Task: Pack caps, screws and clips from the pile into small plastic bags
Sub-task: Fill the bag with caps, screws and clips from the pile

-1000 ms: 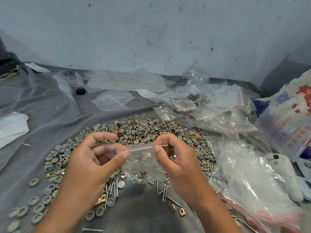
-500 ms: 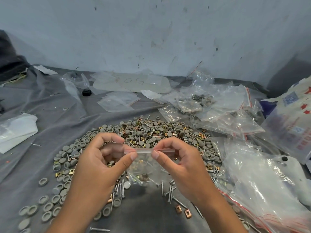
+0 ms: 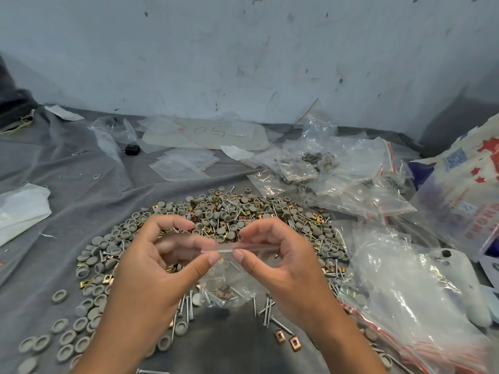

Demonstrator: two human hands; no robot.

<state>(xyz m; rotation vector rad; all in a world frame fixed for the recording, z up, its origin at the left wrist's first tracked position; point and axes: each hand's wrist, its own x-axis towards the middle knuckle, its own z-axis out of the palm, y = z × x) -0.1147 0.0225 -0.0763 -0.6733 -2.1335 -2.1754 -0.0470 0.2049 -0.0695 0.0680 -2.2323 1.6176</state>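
A small clear plastic bag (image 3: 226, 282) hangs between my hands over the grey cloth, with screws and a few copper clips lying in its bottom. My left hand (image 3: 151, 268) pinches the bag's top strip at its left end with thumb and fingers. My right hand (image 3: 280, 263) pinches the same strip at its right part. Behind and around the hands spreads the pile (image 3: 229, 214) of grey round caps, silver screws and gold and copper clips. Loose screws (image 3: 267, 309) and two copper clips (image 3: 286, 340) lie below the bag.
Filled small bags (image 3: 313, 163) and crumpled large plastic bags (image 3: 405, 298) lie at the right. Flat empty bags (image 3: 186, 164) sit behind the pile. A printed white sack (image 3: 467, 190) stands far right, a white cloth (image 3: 21, 211) at left. The wall is close behind.
Both hands have stayed on the bag's top strip, with the pinching fingers a little closer together along it. The view has shifted slightly.
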